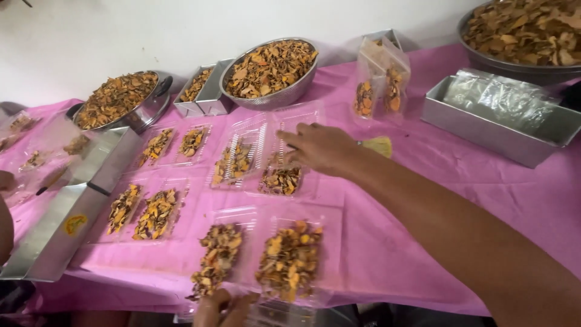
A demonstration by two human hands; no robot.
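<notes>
My right hand [321, 148] reaches across the pink-covered table [423, 200], fingers spread flat on the open lid of a clear plastic tray [281, 180] that holds dried orange-brown chips. At the table's front edge, my left hand [223, 309] is partly cut off by the frame. Its fingers curl around the near rim of another clear tray [219, 257] filled with the same chips. A twin tray [290, 260] lies right beside it. Several more filled clear trays [156, 212] lie in rows between the two hands.
Metal bowls of chips stand at the back: one left [145, 112], one middle [290, 91], one far right [514, 66]. A steel tray of clear bags [484, 130] sits at right, filled pouches [378, 91] behind my right hand. A flat steel box [54, 236] lies left, near another person's hand [6, 181].
</notes>
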